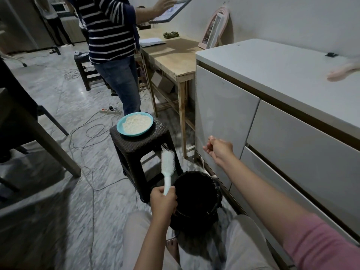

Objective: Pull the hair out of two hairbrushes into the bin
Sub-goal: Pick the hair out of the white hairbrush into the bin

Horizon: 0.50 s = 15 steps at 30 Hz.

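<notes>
Left hand (163, 203) holds the pale-blue hairbrush (167, 167) by its handle, grip curled round it, bristle head upright just beside the black woven bin (196, 201) on the floor. Right hand (219, 150), raised before the white cabinet (253, 117), has fingers curled; whether they pinch hair cannot be told. A blurred pink brush (342, 72) lies on the cabinet's top surface.

Teal plate (124, 131) on dark stool (140, 145)

Her left hand (163, 203) is gripping something, fist upright; her right hand (219, 150) is reaching forward, fingers loosely curled.
</notes>
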Each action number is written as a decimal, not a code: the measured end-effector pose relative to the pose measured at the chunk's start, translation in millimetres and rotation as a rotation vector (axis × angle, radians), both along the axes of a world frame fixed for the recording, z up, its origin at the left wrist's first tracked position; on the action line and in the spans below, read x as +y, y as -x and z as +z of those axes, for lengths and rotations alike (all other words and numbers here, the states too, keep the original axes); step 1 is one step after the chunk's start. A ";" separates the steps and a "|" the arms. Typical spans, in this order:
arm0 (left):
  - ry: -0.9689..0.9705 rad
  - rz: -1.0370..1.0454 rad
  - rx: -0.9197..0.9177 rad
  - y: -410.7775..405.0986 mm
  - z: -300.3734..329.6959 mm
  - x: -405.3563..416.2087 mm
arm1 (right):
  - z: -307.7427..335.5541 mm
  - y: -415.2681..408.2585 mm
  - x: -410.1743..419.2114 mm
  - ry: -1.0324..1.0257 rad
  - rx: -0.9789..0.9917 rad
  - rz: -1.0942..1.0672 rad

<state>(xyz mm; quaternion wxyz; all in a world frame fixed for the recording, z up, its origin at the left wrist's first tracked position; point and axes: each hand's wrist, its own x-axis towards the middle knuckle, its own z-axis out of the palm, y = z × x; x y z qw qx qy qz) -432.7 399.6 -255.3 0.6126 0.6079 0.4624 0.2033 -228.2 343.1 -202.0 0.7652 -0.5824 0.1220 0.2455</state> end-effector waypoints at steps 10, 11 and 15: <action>-0.102 0.121 0.110 1.3 -4.0 15.9 | -12.2 -5.3 -13.9 0.340 -0.336 0.250; -0.106 0.105 0.105 1.3 -1.8 14.8 | -13.5 -5.4 -14.4 0.384 -0.369 0.283; -0.116 0.052 0.073 0.6 6.3 9.9 | -11.3 -4.9 -15.5 0.566 -0.527 0.418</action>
